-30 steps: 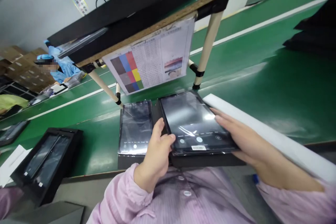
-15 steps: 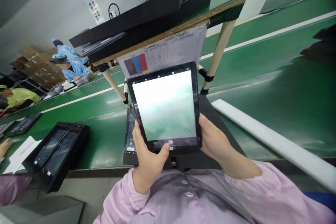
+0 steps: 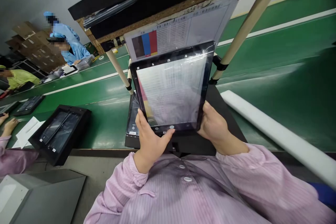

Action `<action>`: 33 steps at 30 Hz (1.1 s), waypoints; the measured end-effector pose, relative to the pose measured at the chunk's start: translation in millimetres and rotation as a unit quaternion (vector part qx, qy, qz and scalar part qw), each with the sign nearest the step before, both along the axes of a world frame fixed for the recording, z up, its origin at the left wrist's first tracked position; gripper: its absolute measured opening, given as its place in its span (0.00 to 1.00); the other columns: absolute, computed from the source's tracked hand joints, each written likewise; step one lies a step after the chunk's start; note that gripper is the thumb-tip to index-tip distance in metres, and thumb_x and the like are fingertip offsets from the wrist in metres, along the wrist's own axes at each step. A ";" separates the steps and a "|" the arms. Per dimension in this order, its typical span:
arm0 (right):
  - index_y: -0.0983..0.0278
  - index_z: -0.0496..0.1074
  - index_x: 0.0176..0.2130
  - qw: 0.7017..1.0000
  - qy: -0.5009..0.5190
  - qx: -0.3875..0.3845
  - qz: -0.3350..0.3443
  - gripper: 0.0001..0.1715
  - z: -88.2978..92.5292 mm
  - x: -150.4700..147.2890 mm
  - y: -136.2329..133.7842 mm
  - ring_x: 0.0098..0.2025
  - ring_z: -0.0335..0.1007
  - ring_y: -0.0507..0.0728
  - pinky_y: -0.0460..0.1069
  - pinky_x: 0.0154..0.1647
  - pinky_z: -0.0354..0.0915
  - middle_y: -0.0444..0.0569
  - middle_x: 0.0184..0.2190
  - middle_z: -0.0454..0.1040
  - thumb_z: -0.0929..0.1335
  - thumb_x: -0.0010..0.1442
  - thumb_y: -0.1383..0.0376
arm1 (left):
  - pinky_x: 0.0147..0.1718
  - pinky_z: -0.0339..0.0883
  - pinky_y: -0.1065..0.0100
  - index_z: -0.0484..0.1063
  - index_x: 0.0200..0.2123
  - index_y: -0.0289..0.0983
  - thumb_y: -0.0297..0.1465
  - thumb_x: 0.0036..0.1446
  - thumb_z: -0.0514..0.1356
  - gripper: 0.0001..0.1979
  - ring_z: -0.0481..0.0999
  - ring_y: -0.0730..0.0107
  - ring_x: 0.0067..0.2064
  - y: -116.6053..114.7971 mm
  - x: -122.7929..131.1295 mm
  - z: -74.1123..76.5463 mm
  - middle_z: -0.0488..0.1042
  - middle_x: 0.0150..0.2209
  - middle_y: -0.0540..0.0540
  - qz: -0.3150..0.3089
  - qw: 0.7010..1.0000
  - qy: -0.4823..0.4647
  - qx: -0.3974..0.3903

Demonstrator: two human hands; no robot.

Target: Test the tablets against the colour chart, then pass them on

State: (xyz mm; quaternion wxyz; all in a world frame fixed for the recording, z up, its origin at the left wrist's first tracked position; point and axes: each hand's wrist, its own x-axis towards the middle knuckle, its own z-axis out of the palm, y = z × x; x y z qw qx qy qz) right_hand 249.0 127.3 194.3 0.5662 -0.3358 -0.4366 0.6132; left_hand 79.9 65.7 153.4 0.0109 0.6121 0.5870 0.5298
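I hold a black tablet [image 3: 172,89] upright in front of me, both hands gripping its lower corners. My left hand [image 3: 149,140] wraps the bottom left corner, thumb on the lower bezel. My right hand [image 3: 214,127] grips the bottom right edge. The lit screen shows a camera picture of the printed test chart [image 3: 181,24] with colour patches that hangs from the raised shelf behind it. Beneath the tablet a second tablet [image 3: 133,115] lies in a black tray [image 3: 225,126] on the green belt.
A white foam strip [image 3: 275,134] lies to the right on the green conveyor [image 3: 275,63]. Another black tray [image 3: 59,131] with tablets sits at left, near another person's hand [image 3: 9,126] and white papers. Workers in blue and yellow are far left. Shelf legs [image 3: 243,29] stand behind.
I lifted the tablet out of the tray and raised it upright toward the chart. Its screen went from dark to a white blur to showing the chart.
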 end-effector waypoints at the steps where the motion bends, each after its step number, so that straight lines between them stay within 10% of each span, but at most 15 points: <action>1: 0.57 0.68 0.47 1.000 -0.002 0.003 0.001 0.22 -1.8 0.2 0.5 0.58 0.69 0.60 0.57 0.57 0.70 0.47 0.48 0.76 0.67 0.61 0.47 | 0.63 0.53 0.38 0.30 0.71 0.38 0.46 0.52 0.68 0.58 0.52 0.39 0.69 0.3 -0.1 -0.5 0.49 0.66 0.25 0.001 1.000 -0.001 -0.001; 13: 0.59 0.70 0.49 0.999 -0.040 0.017 -0.007 0.34 -9.2 -0.3 3.9 0.60 0.66 0.62 0.60 0.56 0.71 0.47 0.52 0.74 0.67 0.56 0.38 | 0.62 0.55 0.37 0.30 0.71 0.35 0.52 0.49 0.68 0.63 0.52 0.36 0.69 -1.0 2.1 -3.2 0.48 0.67 0.22 0.022 1.000 0.009 0.001; 17: 0.58 0.71 0.51 0.999 -0.030 0.011 -0.011 0.33 -8.4 1.8 -3.3 0.61 0.66 0.62 0.59 0.58 0.70 0.46 0.53 0.73 0.69 0.56 0.39 | 0.61 0.62 0.48 0.43 0.71 0.37 0.49 0.63 0.56 0.42 0.62 0.48 0.66 -2.7 -9.3 -6.7 0.58 0.65 0.28 -0.031 0.993 -0.110 0.033; 20: 0.56 0.69 0.58 0.998 -0.060 0.032 -0.006 0.33 -6.0 5.6 -17.1 0.64 0.62 0.61 0.59 0.64 0.65 0.46 0.58 0.69 0.66 0.62 0.41 | 0.53 0.72 0.61 0.53 0.68 0.43 0.46 0.69 0.47 0.29 0.75 0.61 0.57 -0.7 -22.8 -3.4 0.71 0.59 0.37 -0.076 0.944 -0.320 0.010; 26: 0.53 0.44 0.72 0.949 -0.203 0.243 0.010 0.34 29.0 17.9 -37.7 0.73 0.34 0.54 0.54 0.76 0.38 0.38 0.71 0.39 0.55 0.73 0.50 | 0.49 0.74 0.65 0.73 0.57 0.46 0.45 0.59 0.63 0.23 0.79 0.62 0.51 6.8 -23.9 13.0 0.78 0.54 0.45 -0.162 0.806 -0.569 -0.032; 33: 0.53 0.36 0.73 0.865 -0.341 0.360 -0.070 0.35 57.5 44.1 -26.6 0.73 0.38 0.54 0.49 0.73 0.46 0.37 0.71 0.40 0.55 0.73 0.54 | 0.49 0.74 0.67 0.75 0.54 0.49 0.45 0.54 0.67 0.24 0.79 0.63 0.52 7.6 -2.3 5.3 0.77 0.55 0.47 -0.178 0.780 -0.598 -0.044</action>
